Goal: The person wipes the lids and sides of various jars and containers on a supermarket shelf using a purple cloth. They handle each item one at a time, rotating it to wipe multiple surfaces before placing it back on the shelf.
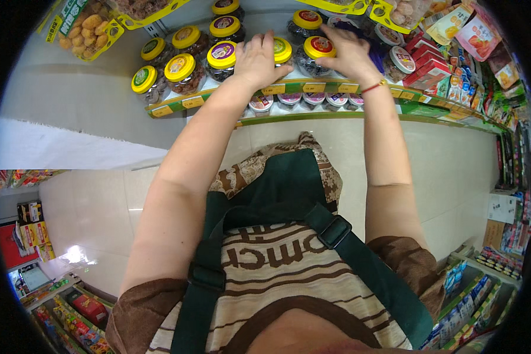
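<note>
My left hand (256, 62) reaches over the shelf front, fingers extended and thumb spread to the right. It covers part of a clear jar with a yellow lid and green label (282, 50); a jar with a purple-labelled yellow lid (221, 55) is just left of it. My right hand (349, 51) is at the right side of a jar with a red-labelled yellow lid (319, 47), thumb and fingers apart. Whether it grips the jar is unclear. Purple cloth (377, 55) shows behind and beside that hand, which hides how it is supported.
More yellow-lidded jars (180, 67) stand to the left. White-lidded jars (402, 59) and red boxes (427, 66) are on the right. Snack bags (88, 33) hang above the shelf. Below the price-tag strip (194, 102), a lower shelf holds small tubs (313, 99).
</note>
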A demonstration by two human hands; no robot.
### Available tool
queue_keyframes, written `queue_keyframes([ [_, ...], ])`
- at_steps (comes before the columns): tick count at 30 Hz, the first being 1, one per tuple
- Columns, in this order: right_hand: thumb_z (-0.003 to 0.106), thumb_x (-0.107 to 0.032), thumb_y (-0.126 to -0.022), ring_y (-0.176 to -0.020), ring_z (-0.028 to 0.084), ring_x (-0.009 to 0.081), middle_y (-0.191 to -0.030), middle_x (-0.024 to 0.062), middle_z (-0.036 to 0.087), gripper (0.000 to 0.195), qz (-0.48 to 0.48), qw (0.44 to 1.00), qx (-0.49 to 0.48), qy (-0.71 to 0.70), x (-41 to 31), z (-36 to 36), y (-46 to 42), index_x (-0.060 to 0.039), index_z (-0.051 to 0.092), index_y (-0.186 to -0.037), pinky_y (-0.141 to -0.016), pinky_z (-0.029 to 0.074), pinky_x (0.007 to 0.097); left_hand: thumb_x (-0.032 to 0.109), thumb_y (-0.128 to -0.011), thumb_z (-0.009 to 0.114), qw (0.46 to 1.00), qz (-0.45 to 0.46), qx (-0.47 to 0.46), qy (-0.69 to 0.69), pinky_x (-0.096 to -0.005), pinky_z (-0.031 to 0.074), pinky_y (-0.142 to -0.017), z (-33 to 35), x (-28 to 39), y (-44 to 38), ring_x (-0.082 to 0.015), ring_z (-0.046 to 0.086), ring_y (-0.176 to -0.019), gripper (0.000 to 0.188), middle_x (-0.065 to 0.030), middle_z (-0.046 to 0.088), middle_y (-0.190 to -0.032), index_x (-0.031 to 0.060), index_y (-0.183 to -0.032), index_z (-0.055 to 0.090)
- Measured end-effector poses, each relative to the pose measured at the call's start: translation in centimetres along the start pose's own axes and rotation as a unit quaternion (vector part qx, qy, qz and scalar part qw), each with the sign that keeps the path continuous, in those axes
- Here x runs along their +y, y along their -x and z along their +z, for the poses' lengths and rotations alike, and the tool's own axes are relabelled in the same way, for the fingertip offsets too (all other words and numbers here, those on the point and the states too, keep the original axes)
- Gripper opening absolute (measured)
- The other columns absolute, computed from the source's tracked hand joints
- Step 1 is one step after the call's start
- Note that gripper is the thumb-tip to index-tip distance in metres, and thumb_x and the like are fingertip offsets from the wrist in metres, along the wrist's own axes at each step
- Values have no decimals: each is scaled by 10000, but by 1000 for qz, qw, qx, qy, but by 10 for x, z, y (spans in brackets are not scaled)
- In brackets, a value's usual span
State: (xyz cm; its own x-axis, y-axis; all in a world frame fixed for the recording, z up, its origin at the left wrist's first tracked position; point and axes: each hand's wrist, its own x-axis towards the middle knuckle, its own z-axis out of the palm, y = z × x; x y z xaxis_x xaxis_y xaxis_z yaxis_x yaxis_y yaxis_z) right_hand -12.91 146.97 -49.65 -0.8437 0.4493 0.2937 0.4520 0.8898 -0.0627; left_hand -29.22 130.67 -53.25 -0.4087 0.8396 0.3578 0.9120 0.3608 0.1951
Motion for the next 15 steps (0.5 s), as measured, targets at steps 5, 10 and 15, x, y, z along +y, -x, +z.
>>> queue_keyframes([
  [5,775,-329,-623,-1194,490,326,-1272,132,547,827,73,996,-24,-41,0,43,-13,-154,468,-1371,-1000,351,500,380,-754,733,976,48,194,86,-478,300,-1014,6,27,47,-341,433,-1236,781,-173,453,-1337,23,-1356,385],
  [10,822,-287,-564,-1009,511,348,-1071,144,557,726,-10,959,261,-110,-37,25,28,-57,559,-1201,-895,423,429,393,-883,632,827,-122,-35,547,-427,402,-945,34,46,101,-290,494,-1155,713,-154,445,-1342,15,-1396,312],
  [15,875,-259,-535,-1029,467,345,-1100,186,488,837,10,944,285,-167,-121,8,94,-21,490,-1240,-883,410,432,413,-919,600,438,-194,-40,877,-369,464,-930,23,55,110,-247,481,-1198,807,-141,412,-1353,103,-1484,115],
])
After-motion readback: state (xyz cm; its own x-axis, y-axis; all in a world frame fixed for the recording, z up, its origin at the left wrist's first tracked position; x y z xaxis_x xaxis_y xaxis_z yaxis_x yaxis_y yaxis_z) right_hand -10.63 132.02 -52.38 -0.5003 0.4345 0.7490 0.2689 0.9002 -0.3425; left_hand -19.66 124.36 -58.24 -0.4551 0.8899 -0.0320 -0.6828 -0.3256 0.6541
